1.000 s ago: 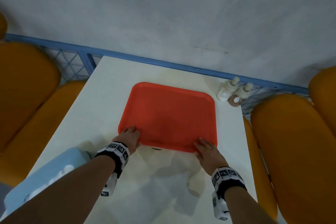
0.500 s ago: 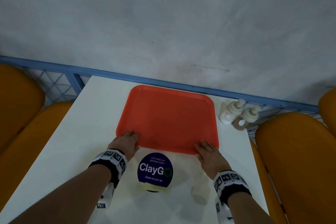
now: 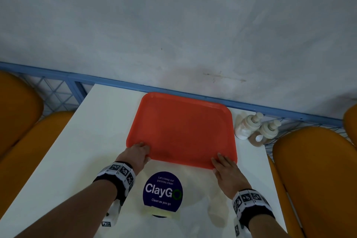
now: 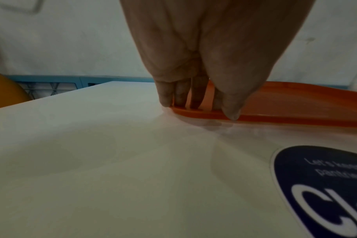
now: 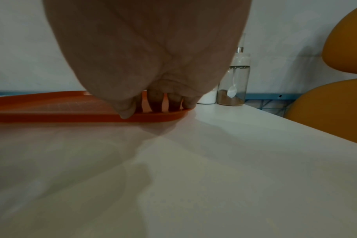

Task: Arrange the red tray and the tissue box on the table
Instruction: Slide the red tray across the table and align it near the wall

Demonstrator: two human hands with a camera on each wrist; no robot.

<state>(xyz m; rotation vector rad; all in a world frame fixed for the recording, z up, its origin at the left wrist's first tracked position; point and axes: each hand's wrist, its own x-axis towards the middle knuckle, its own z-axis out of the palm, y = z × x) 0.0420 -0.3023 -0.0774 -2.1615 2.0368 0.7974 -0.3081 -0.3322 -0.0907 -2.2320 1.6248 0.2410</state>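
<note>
The red tray [image 3: 181, 131] lies flat on the white table [image 3: 96, 141], its far edge close to the wall. My left hand [image 3: 138, 153] rests on the tray's near left corner; in the left wrist view its fingers [image 4: 181, 96] press down on the tray's [image 4: 296, 99] rim and the thumb touches the front edge. My right hand [image 3: 222, 162] lies with straight fingers on the near right corner, and in the right wrist view its fingers [image 5: 155, 103] sit on the tray's [image 5: 51, 104] rim. The tissue box is out of view.
A round blue ClayGo sticker [image 3: 162, 192] sits on the table between my wrists. Two pump bottles [image 3: 245, 125] stand right of the tray by the wall. Orange chairs [image 3: 316, 179] flank both sides. A blue rail [image 3: 116, 81] runs behind the table.
Both hands have slid the tray away toward the wall, uncovering the sticker. The light blue tissue box seen at the lower left a second ago is gone from view.
</note>
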